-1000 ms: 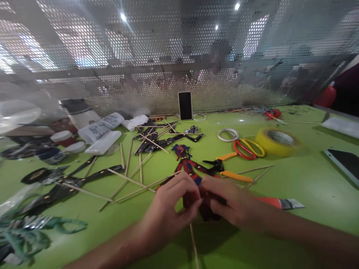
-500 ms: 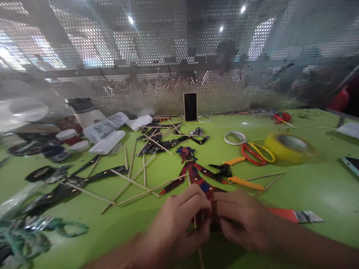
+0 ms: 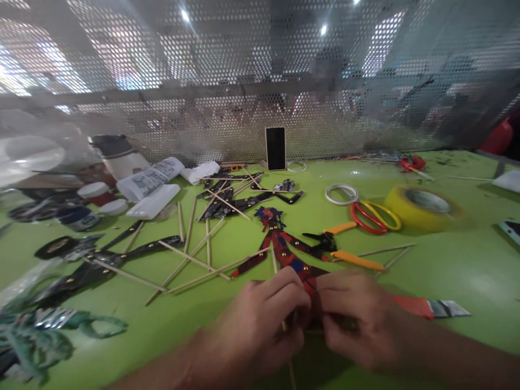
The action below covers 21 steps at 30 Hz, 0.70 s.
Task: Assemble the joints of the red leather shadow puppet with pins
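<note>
A flat jointed puppet (image 3: 284, 250) in dark red with blue patches lies on the green table, its head pointing away from me. Brass fasteners show at its joints. My left hand (image 3: 270, 311) has its fingers curled on the lower part of the puppet. My right hand (image 3: 361, 314) pinches the same part from the other side. The exact spot that the fingertips grip is hidden behind them. Thin wooden sticks run from the puppet; one stick (image 3: 274, 261) passes under my left hand and comes out below it.
Black jointed puppets (image 3: 227, 208) with sticks lie behind and to the left. Orange-handled pliers (image 3: 357, 260), scissors (image 3: 369, 219), yellow tape (image 3: 420, 208) and a red-handled cutter (image 3: 430, 307) are on the right. A phone (image 3: 275, 149) leans against the perforated metal screen (image 3: 195, 114).
My hands have moved slightly apart, the right one a little to the right, showing more of the puppet's red lower part between them. The camera view has shifted slightly.
</note>
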Each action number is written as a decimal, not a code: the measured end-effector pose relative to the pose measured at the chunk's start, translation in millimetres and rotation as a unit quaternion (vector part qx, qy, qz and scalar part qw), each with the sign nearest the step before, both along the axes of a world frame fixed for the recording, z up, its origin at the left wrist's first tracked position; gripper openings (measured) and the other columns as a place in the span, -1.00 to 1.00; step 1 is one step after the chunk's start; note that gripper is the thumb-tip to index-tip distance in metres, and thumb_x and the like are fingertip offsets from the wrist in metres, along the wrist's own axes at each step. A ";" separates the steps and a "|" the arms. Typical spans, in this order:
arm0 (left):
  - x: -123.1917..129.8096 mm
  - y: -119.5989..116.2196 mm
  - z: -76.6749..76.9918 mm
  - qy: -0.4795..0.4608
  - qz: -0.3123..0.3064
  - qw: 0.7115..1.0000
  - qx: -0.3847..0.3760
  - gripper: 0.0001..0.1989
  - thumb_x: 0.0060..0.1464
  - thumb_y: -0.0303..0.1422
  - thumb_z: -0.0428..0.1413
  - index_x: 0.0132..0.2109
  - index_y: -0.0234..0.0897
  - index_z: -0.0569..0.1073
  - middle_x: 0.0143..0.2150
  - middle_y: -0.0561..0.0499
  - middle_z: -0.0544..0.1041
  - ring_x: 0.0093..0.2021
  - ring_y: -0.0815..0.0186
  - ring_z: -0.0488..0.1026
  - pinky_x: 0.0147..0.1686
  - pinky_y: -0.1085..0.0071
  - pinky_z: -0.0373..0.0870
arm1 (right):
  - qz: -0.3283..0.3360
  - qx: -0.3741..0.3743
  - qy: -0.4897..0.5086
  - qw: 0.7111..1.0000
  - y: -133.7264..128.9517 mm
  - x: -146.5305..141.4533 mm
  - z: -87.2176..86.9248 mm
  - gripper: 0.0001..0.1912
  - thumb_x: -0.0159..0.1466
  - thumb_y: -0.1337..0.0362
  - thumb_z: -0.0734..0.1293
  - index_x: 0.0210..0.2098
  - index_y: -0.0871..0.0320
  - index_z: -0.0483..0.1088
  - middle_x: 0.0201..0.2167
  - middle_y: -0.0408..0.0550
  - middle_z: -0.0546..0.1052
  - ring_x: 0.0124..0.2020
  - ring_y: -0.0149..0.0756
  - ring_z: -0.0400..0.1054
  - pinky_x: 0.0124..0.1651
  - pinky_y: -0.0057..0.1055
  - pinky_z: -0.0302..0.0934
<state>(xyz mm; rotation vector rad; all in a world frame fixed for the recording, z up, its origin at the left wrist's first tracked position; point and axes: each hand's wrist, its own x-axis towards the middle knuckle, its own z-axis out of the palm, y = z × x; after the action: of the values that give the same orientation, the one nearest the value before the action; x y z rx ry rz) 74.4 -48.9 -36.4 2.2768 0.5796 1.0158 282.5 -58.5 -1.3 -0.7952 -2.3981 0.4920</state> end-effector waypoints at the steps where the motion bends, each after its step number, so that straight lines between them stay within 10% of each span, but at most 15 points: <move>1: -2.3 1.5 3.2 0.024 -0.014 1.000 0.006 -0.74 -0.06 -0.69 0.02 -0.24 -0.28 0.34 -0.28 0.06 0.42 -0.35 0.41 0.35 -0.42 0.52 0.29 | -0.005 0.002 0.000 1.000 1.1 0.5 1.4 -0.76 0.22 0.50 0.18 -0.51 0.19 0.36 -0.57 -0.14 0.37 -0.52 -0.43 0.19 -0.46 -0.44 0.00; 10: -12.2 5.1 46.5 0.312 -0.177 0.928 0.099 -0.90 0.13 -0.48 0.27 -0.20 -0.26 0.52 -0.10 0.00 0.55 -0.03 0.25 0.41 -0.06 0.37 0.39 | -0.054 0.004 -0.006 0.998 7.9 9.6 0.3 -0.72 0.27 0.46 0.18 -0.56 0.17 0.21 -0.61 -0.20 0.29 -0.55 -0.48 0.10 -0.47 -0.45 -0.08; 21: -13.3 7.8 38.0 0.216 -0.134 0.956 0.147 -0.94 0.26 -0.45 0.13 -0.23 -0.26 0.47 -0.15 0.01 0.56 -0.10 0.26 0.42 -0.14 0.34 0.38 | -0.073 0.025 0.009 0.997 10.2 11.2 0.6 -0.71 0.32 0.43 0.20 -0.54 0.16 0.22 -0.61 -0.23 0.26 -0.55 -0.49 0.09 -0.46 -0.48 -0.06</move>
<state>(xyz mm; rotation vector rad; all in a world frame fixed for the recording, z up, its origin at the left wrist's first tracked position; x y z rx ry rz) 61.1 -41.1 1.5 2.7754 0.2853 0.4966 293.6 -48.3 -0.7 -0.9329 -2.3057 0.3773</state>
